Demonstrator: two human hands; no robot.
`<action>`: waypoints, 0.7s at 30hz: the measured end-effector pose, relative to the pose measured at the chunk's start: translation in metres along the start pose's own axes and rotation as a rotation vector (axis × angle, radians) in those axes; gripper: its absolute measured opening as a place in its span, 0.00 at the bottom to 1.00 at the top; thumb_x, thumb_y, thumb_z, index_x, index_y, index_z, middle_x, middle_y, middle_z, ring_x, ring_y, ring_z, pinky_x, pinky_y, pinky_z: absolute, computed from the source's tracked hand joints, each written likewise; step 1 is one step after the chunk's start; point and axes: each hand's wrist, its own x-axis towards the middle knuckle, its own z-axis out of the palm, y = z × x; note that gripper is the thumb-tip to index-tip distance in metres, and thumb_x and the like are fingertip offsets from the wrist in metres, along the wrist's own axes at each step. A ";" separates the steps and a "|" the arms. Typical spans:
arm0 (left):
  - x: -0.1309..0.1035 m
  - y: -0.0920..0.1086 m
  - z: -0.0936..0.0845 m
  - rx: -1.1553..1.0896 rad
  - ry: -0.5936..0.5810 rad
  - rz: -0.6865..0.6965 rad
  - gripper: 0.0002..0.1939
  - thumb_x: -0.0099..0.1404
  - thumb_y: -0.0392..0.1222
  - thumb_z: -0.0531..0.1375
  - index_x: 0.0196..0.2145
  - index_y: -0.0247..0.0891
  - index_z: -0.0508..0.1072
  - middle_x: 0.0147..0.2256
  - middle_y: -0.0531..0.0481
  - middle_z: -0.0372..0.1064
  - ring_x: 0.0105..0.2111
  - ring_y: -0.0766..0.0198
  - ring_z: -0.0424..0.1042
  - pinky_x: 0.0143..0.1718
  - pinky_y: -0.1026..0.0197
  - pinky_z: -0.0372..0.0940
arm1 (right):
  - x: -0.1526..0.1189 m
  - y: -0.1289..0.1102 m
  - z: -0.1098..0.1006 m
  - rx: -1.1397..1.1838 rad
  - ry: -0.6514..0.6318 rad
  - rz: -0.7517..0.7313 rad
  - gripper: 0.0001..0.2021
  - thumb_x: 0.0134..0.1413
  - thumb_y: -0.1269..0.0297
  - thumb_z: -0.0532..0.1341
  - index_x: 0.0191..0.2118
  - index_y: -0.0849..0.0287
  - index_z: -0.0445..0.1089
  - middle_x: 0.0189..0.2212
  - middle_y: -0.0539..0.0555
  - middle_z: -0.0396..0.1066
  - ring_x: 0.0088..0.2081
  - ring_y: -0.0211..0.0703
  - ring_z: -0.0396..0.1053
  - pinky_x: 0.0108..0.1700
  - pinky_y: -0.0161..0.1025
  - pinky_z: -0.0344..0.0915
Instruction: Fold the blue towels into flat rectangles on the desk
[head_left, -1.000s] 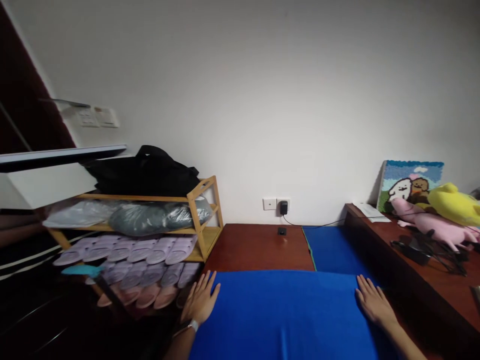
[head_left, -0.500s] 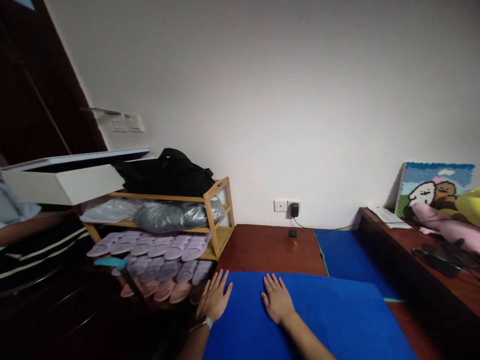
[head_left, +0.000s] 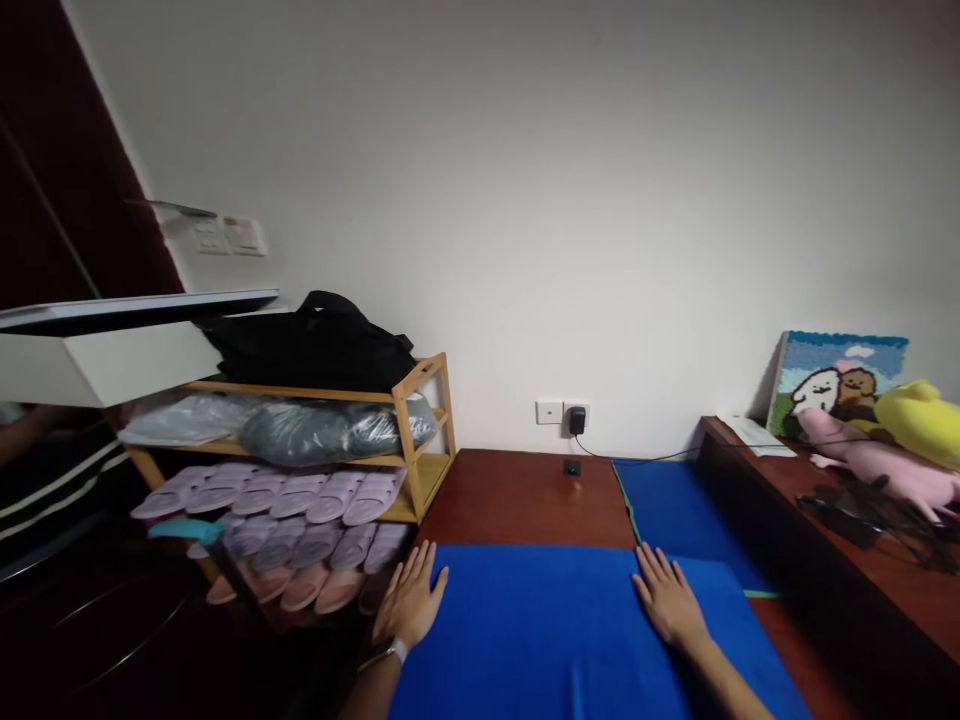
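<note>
a blue cloth point(head_left: 540, 640) lies flat on the red-brown table point(head_left: 525, 495), to the right of the rack point(head_left: 409, 450) and nearer the viewer, with a small ridge near its close edge. the left hand point(head_left: 411, 600), a watch point(head_left: 390, 650) at its wrist, is palm down on the cloth's edge closest to the rack, fingers straight and a little parted, gripping nothing. the right hand point(head_left: 671, 603) rests on the cloth farther from the rack, also flat with fingers slightly spread, with nothing in its grasp.

the rack holds things on several levels. on its top sits a black bag point(head_left: 307, 345), its contents hidden. by the top's left end is a white box point(head_left: 142, 360); its inside is too dark to read. the level below carries a clear sack point(head_left: 300, 435) with something dark grey-green packed in it, and left of that a paler sack point(head_left: 187, 420) whose filling cannot be made out. lower down stand rows of lilac slippers point(head_left: 262, 492), with pink slippers point(head_left: 304, 587) beneath.

right of the rack, a plug point(head_left: 577, 420) is in the wall. farthest right from the rack, a ledge point(head_left: 892, 545) bears a picture point(head_left: 840, 385), a pink toy point(head_left: 870, 455) and a yellow toy point(head_left: 919, 425).
</note>
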 end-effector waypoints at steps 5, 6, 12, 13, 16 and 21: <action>0.002 0.000 -0.001 0.000 -0.005 -0.012 0.37 0.72 0.55 0.44 0.71 0.31 0.54 0.72 0.42 0.50 0.72 0.54 0.50 0.72 0.46 0.45 | -0.011 0.105 0.007 -0.054 0.010 0.188 0.37 0.66 0.46 0.36 0.75 0.59 0.43 0.75 0.51 0.42 0.75 0.48 0.38 0.74 0.52 0.39; 0.002 0.000 -0.001 -0.001 -0.006 -0.011 0.37 0.72 0.55 0.44 0.71 0.31 0.54 0.72 0.42 0.50 0.72 0.54 0.49 0.72 0.46 0.45 | -0.013 0.119 0.008 -0.058 0.008 0.215 0.38 0.66 0.46 0.36 0.75 0.60 0.42 0.75 0.51 0.42 0.75 0.49 0.38 0.74 0.52 0.40; 0.003 0.000 -0.004 0.013 -0.014 -0.004 0.37 0.72 0.54 0.44 0.71 0.30 0.54 0.72 0.42 0.50 0.72 0.54 0.50 0.72 0.46 0.45 | -0.019 0.147 0.012 -0.058 0.037 0.265 0.38 0.66 0.47 0.35 0.75 0.63 0.42 0.75 0.53 0.42 0.75 0.49 0.38 0.74 0.52 0.38; 0.003 0.000 -0.004 0.011 -0.016 -0.002 0.37 0.72 0.54 0.44 0.71 0.30 0.54 0.72 0.42 0.50 0.72 0.54 0.50 0.72 0.46 0.46 | -0.019 0.146 0.012 -0.059 0.037 0.266 0.38 0.66 0.47 0.34 0.75 0.63 0.42 0.75 0.54 0.42 0.75 0.49 0.37 0.74 0.52 0.38; 0.003 0.000 -0.005 0.002 -0.014 0.003 0.36 0.72 0.54 0.45 0.71 0.32 0.55 0.72 0.42 0.50 0.72 0.54 0.50 0.72 0.46 0.46 | -0.019 0.143 0.011 -0.048 0.045 0.263 0.38 0.66 0.47 0.35 0.75 0.63 0.43 0.75 0.54 0.42 0.75 0.49 0.38 0.74 0.52 0.38; 0.001 0.001 -0.008 0.028 -0.018 -0.002 0.35 0.72 0.54 0.45 0.71 0.35 0.56 0.72 0.44 0.50 0.72 0.54 0.50 0.72 0.47 0.46 | -0.019 0.145 0.015 -0.026 0.083 0.281 0.38 0.65 0.46 0.37 0.75 0.58 0.46 0.75 0.54 0.45 0.75 0.51 0.39 0.74 0.54 0.40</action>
